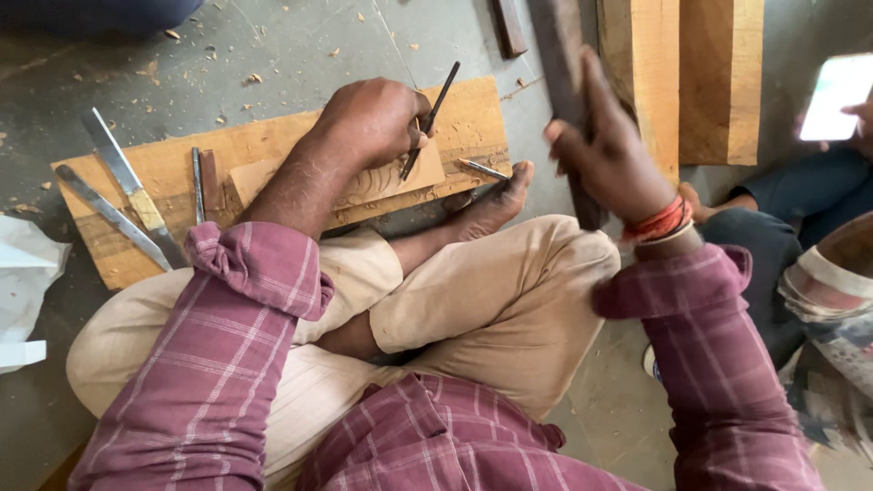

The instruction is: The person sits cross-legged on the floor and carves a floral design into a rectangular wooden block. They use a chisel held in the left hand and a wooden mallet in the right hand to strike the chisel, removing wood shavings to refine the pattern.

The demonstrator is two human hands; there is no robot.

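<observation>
board [273,150] flat on floor before my crossed legs | carved wood piece [364,186] lies on board | my right hand [605,150] raised right of board, gripping dark wooden mallet [559,64] | my left hand [368,118] over board, gripping chisel [435,109], tip on carved piece

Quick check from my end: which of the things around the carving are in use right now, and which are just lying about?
In use:
left hand holding a chisel
small carved wood piece under the chisel tip
right hand raised, gripping a dark wooden bar
board underneath

Lying about:
two flat blades on the board's left end
thin tool
loose chisel by the foot
wood chips
timber blocks
</observation>
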